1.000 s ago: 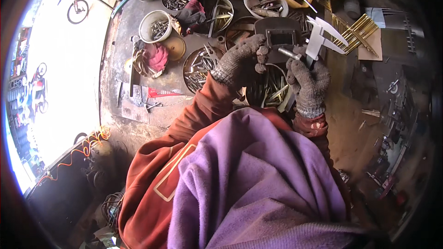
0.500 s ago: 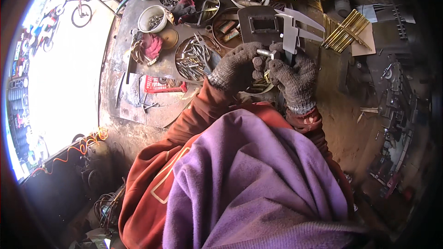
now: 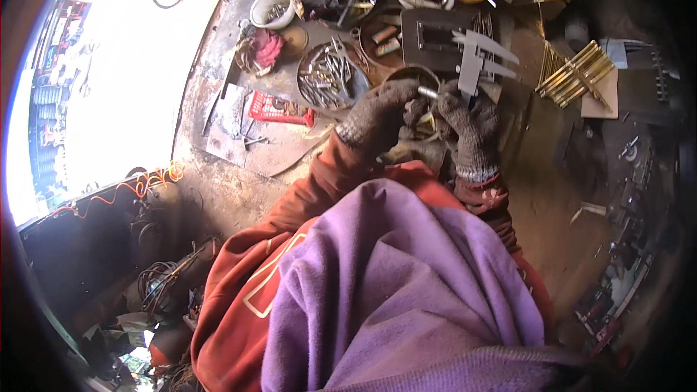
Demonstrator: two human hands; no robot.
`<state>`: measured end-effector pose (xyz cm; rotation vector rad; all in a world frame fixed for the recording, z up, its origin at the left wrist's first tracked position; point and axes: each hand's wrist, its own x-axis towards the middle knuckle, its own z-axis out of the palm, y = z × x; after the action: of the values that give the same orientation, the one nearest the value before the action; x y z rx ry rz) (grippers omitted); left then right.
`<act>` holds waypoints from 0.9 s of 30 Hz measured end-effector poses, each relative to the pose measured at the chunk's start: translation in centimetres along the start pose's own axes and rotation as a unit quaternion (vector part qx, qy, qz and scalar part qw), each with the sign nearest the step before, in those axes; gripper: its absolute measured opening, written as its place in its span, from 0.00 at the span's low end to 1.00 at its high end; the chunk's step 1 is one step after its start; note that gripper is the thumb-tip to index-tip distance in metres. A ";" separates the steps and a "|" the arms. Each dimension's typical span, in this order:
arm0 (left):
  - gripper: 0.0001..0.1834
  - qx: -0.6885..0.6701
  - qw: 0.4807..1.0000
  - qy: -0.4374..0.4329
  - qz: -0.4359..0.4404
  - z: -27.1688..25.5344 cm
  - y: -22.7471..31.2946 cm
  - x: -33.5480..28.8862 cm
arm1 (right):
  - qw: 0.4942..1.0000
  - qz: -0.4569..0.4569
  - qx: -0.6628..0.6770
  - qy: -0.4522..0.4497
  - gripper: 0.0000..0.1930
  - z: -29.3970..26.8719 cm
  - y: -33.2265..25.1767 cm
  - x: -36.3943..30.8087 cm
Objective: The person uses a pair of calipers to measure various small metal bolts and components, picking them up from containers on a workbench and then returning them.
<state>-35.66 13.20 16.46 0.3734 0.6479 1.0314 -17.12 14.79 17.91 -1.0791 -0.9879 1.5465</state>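
Observation:
My left hand (image 3: pixel 381 112), in a dirty knitted work glove, is closed around a short silver bolt (image 3: pixel 428 92). Only the bolt's shank shows; its far end meets the fingers of my right hand (image 3: pixel 470 131), gloved the same way. That right hand also grips a vernier caliper (image 3: pixel 470 65), its jaws pointing away from me and to the right. The caliper's lower part is hidden in the glove. Beyond both hands lies a dark plate with a rectangular cutout (image 3: pixel 430 36). A round pan of metal bits (image 3: pixel 327 80) sits left of my left hand.
Several tubs of metal parts, among them a white tub (image 3: pixel 271 9), crowd the bench's far side. A red plastic basket (image 3: pixel 279 109) and a pink rag (image 3: pixel 267 47) lie at left. Brass-coloured rods (image 3: pixel 576 76) are stacked on the right. An orange coiled hose (image 3: pixel 149 180) hangs at lower left.
The view has swung, so the bench appears farther right. My fingers have shifted around the bolt, and its head, visible before, is now covered. The caliper stays in my right hand.

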 end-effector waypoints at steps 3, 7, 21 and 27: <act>0.17 0.026 0.997 0.065 -0.033 -2.4 0.6 0.4 | 0.998 0.050 0.038 0.016 0.08 0.2 1.5 1.2; 0.20 0.430 0.875 -0.045 0.216 -7.2 2.8 2.9 | 0.995 0.039 0.082 0.044 0.10 0.8 2.1 4.4; 0.14 0.197 0.965 0.157 0.070 -15.9 20.1 20.1 | 0.959 0.103 0.041 0.262 0.11 1.7 7.4 18.2; 0.13 0.483 0.817 0.166 0.268 -19.3 21.2 28.9 | 0.945 0.145 0.022 0.293 0.10 -2.9 14.3 19.3</act>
<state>-52.26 48.53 4.80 1.3484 1.4367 1.2472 -20.61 30.99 0.32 -1.5839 -0.3943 1.3321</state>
